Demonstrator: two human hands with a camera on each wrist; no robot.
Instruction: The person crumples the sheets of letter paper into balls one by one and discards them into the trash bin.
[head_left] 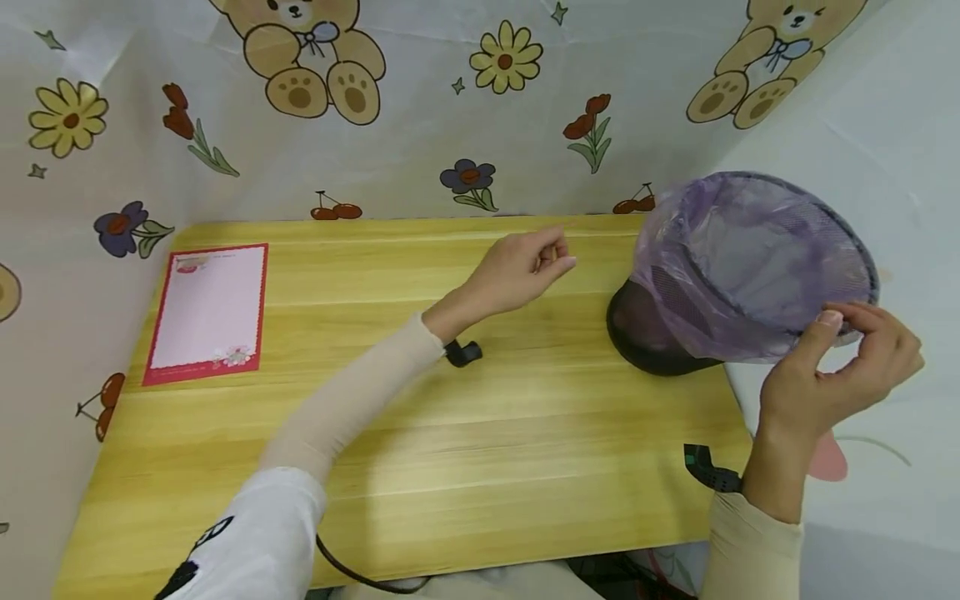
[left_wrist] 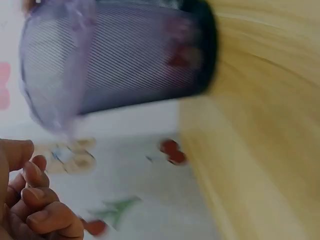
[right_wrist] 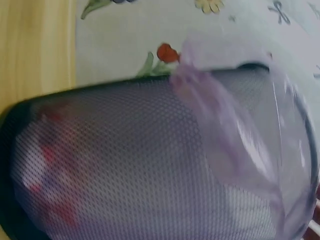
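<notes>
A black mesh wastebasket (head_left: 660,333) stands at the table's right end, with a thin purple plastic bag (head_left: 675,250) lining it and folded over its rim. At the near right of that rim my right hand (head_left: 832,375) pinches the bag's edge between thumb and forefinger. My left hand (head_left: 517,271) hovers left of the basket, apart from it, its fingers loosely bent and holding nothing. In the left wrist view the left fingers (left_wrist: 45,205) are below the basket (left_wrist: 135,55). Blurred red and pale shapes show through the mesh near the base in both wrist views.
The wood-grain table (head_left: 525,433) spans the middle. A pink-bordered sheet of paper (head_left: 206,312) lies at its left end. Printed cloth (head_left: 412,125) with bears and flowers hangs behind. A dark cable (head_left: 367,579) runs along the near edge.
</notes>
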